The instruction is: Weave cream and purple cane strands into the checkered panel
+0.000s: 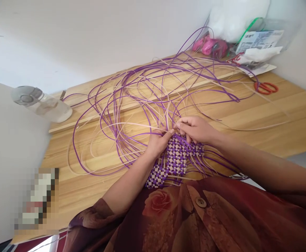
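A woven piece [177,157] in a purple and beige checkered pattern lies at the table's front edge, against the patterned garment. Long purple and beige strands [121,94] fan out from it in loops over the table. My left hand [159,141] is at the top left edge of the weave, thumb and fingers pinched on a beige strand. Close beside it on the right, my right hand [192,128] is closed at the top edge, its fingertips pinching thin strands. Several short purple strands lie over the weave under my right hand.
Orange-handled scissors [266,88] lie at the right on the wooden table [247,112]. A clear bottle with a grey lid [41,103] is at the left, a blurred-out item [39,199] at the lower left. Pink bundles [209,45] and plastic bags [237,21] occupy the back right corner.
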`<state>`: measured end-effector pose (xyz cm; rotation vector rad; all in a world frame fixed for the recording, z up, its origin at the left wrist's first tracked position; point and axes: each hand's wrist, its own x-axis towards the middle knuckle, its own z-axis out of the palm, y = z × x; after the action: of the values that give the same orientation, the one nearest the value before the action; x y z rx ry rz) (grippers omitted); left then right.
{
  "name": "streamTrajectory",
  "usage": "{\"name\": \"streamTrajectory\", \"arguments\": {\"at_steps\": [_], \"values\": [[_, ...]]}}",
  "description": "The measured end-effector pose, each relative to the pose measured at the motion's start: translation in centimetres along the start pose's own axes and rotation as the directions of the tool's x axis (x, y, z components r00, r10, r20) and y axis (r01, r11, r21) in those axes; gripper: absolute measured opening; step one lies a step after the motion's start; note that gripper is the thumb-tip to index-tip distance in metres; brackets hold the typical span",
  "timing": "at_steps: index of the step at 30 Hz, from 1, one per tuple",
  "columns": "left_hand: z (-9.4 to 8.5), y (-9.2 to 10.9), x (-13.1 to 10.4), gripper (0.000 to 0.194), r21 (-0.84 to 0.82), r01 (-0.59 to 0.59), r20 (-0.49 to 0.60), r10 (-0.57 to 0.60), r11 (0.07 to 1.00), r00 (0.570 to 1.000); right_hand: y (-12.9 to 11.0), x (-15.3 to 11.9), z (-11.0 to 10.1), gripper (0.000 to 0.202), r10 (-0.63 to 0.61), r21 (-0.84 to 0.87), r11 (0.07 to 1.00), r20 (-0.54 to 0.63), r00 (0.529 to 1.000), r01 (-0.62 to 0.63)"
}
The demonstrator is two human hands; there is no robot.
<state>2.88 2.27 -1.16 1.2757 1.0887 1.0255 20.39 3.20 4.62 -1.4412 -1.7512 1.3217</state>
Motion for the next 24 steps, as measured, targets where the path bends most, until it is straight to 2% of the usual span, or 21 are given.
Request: {"name": "streamTrajectory", "arguments": {"at_steps": [2, 4, 9, 11, 13, 14, 15, 16, 17, 18, 21, 22, 24], "values": [[0.0, 0.1, 0.1, 0.037, -0.001, -0.030, -0.010, 0.029, 1.000, 1.000, -0.3, 1.2, -0.4, 0.026, 0.039, -0.081, 0.996, 0.030, 0.999, -0.037], [0.2, 0.2, 0.1, 0.036, -0.049, -0.033, 0.000, 0.033, 0.998, 0.999, -0.4, 2.0, -0.3, 0.025, 0.074, -0.078, 0.995, 0.053, 0.996, -0.069], [0.8, 0.7, 0.0, 0.035, -0.256, 0.098, 0.050, -0.088, 0.962, 0.995, 0.1, 3.2, 0.7, 0.023, 0.038, 0.122, 0.991, 0.139, 0.990, -0.055], [0.9, 0.9, -0.2, 0.034, -0.247, 0.142, 0.054, -0.133, 0.959, 0.990, 0.3, 4.7, 0.4, 0.025, -0.014, 0.081, 0.997, 0.053, 0.998, 0.009], [0.9, 0.9, -0.3, 0.034, -0.194, 0.153, 0.035, -0.149, 0.969, 0.988, 0.6, 7.5, -1.0, 0.026, -0.125, -0.104, 0.989, -0.161, 0.979, 0.109], [0.9, 0.9, -0.4, 0.034, -0.166, 0.147, 0.023, -0.145, 0.975, 0.989, 0.7, 9.2, -2.0, 0.026, -0.200, -0.242, 0.961, -0.278, 0.940, 0.133], [0.9, 0.9, -0.5, 0.034, -0.138, 0.136, 0.014, -0.135, 0.981, 0.991, 0.9, 11.0, -3.2, 0.025, -0.252, -0.373, 0.923, -0.401, 0.881, 0.094], [1.0, 0.9, -0.5, 0.034, -0.115, 0.122, 0.010, -0.122, 0.986, 0.993, 1.1, 12.7, -4.3, 0.027, -0.272, -0.450, 0.892, -0.491, 0.828, 0.026], [1.0, 0.8, -0.5, 0.034, -0.098, 0.108, 0.007, -0.108, 0.989, 0.994, 1.3, 14.3, -5.3, 0.039, -0.261, -0.492, 0.869, -0.542, 0.799, -0.050], [1.0, 0.8, -0.5, 0.033, -0.086, 0.095, 0.005, -0.095, 0.992, 0.995, 1.6, 15.7, -6.1, 0.046, -0.237, -0.520, 0.846, -0.563, 0.792, -0.117], [0.8, 1.0, -0.5, 0.034, -0.055, 0.068, 0.000, -0.068, 0.996, 0.998, 2.4, 17.8, -7.2, 0.020, -0.212, -0.555, 0.811, -0.575, 0.791, -0.186], [0.5, 1.3, -0.4, 0.036, -0.043, 0.074, 0.012, -0.073, 0.996, 0.997, 2.6, 17.9, -7.3, 0.011, -0.204, -0.562, 0.804, -0.564, 0.800, -0.191], [-0.4, 1.9, -0.3, 0.039, -0.025, 0.112, 0.084, -0.110, 0.993, 0.990, 3.0, 17.4, -7.7, 0.016, -0.196, -0.592, 0.793, -0.470, 0.860, -0.142]]}}
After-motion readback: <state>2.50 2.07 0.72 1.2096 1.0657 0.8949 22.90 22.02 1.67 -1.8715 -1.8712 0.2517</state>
